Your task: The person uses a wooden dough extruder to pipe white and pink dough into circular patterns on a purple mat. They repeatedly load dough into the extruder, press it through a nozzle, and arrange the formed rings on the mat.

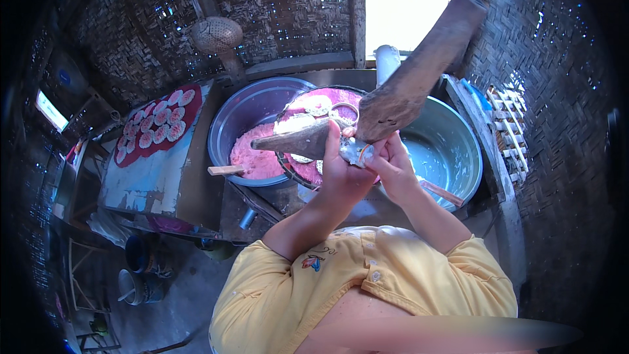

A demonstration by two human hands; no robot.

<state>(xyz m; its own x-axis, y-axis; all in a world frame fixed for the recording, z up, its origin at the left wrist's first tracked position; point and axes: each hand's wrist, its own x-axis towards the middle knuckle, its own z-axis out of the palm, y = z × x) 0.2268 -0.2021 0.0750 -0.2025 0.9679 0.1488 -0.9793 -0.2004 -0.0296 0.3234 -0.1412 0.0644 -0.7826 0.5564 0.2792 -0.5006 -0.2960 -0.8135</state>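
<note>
Wooden tool point(406, 85), dark and two-armed, is held up in front of the chest, just over a round tray point(347, 96) lined with pink; its long thick arm rises toward the upper right of my view and its shorter arm points left. A pale, wet-looking lump point(356, 152) with a small orange streak sits where the arms come together, though I cannot tell from here how they join. Both grips are closed about that spot: I have the left hand point(350, 174) beneath the short arm's near end, thumb up against it and fingers hidden, while the right hand point(396, 168) closes in at the foot of the long arm, its thumb against the lump. On the tray behind I make out pale rounds point(317, 104), overexposed by the light. To the left I see a purplish tub point(226, 118) of pink crumbly stuff point(255, 154), with a flat wooden stick point(225, 170) at its near edge; to the right, a grey-green tub point(452, 134) is smeared with white, a wooden handle point(443, 194) at its near side. Farther left, lacy pale rounds point(160, 134) lie on a red cloth point(135, 155) over a counter point(147, 190).
</note>
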